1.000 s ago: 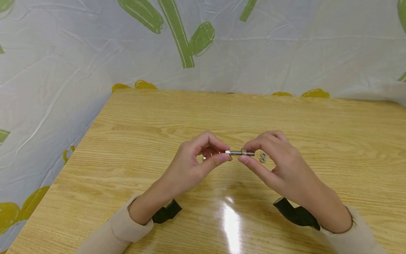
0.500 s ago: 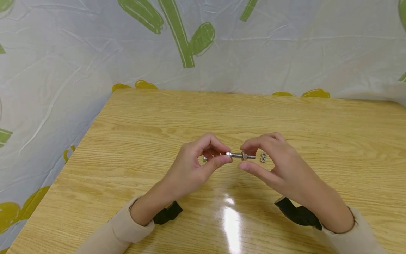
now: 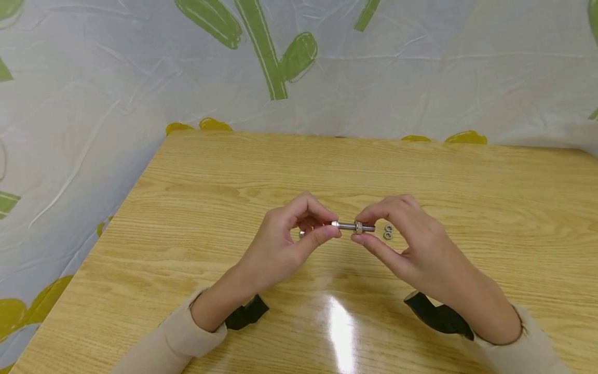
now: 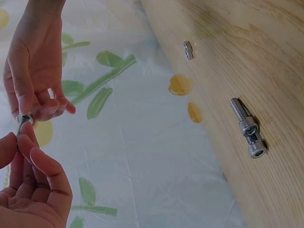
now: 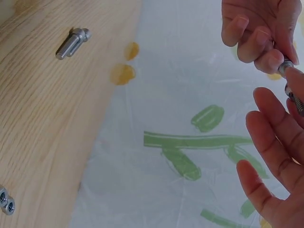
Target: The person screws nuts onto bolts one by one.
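Observation:
A silver bolt [image 3: 347, 226] lies level between the two hands, held above the table. The left hand [image 3: 285, 241] pinches its head end between thumb and index finger. Around the threaded shaft sits a nut [image 3: 358, 227], which the right hand [image 3: 416, 241] pinches with thumb and index finger; the threaded tip sticks out beyond it. The left wrist view shows the right hand [image 4: 35, 71] above the left hand [image 4: 35, 185], with the bolt between their fingertips. In the right wrist view the right hand's other fingers [image 5: 273, 142] are spread.
Two nuts [image 3: 388, 232] lie on the wooden table [image 3: 280, 166] just beyond the right fingers. Two more bolts [image 4: 247, 126] lie side by side on the wood, mostly hidden behind the left hand in the head view. A patterned sheet [image 3: 374, 93] hangs behind the table.
The right thumb and index finger came off the nut half a second ago and now pinch it again. The left hand has kept its hold on the bolt's head end.

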Motion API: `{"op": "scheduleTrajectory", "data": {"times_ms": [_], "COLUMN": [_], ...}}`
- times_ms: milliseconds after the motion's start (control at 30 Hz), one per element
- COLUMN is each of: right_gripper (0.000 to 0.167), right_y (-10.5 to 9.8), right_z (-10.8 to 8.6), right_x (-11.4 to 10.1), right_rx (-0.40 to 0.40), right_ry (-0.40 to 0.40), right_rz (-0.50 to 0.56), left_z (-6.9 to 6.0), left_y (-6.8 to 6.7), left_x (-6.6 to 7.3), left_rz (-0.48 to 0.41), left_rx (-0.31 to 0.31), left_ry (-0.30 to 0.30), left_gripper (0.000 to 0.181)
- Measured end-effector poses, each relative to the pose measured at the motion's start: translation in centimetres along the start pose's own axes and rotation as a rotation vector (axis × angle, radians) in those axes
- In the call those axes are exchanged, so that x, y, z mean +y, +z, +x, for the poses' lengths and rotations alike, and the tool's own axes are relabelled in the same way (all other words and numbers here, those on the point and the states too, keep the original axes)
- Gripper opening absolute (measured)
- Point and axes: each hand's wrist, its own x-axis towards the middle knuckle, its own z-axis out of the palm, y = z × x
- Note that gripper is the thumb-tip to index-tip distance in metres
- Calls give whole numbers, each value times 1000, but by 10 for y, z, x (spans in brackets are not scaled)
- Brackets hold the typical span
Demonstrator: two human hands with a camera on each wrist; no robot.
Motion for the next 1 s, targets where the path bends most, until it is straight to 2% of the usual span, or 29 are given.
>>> {"op": "scheduleTrajectory", "data": {"times_ms": [100,333,533,600,900,933,1000], "right_gripper": [27,15,10,11,35,36,27], "right_y": [-2,-11,-10,-9,-6,-7,-9], "right_z": [3,16,15,15,17,17,17], "right_x": [-5,-26,-27,-27,-24,-23,-24], "right_rx": [-11,-99,-158,-162,-100,-99,-112], "right_ry": [8,101,130,135,80,81,112], "right_rz": [4,7,-8,0,20,19,7], "left_z": [0,-1,-1,-1,-2,-2,-2], "left_y": [0,1,2,3,4,4,4], "left_x": [-1,-3,-2,-2,-3,-3,-3], "left_rz": [0,-20,-27,-24,7,8,4], "left_rx": [-2,-2,-13,-19,-33,-32,-29], "left_ry": [1,-1,-4,-3,18,19,15], "left_gripper": [11,11,10,10,10,9,9]}}
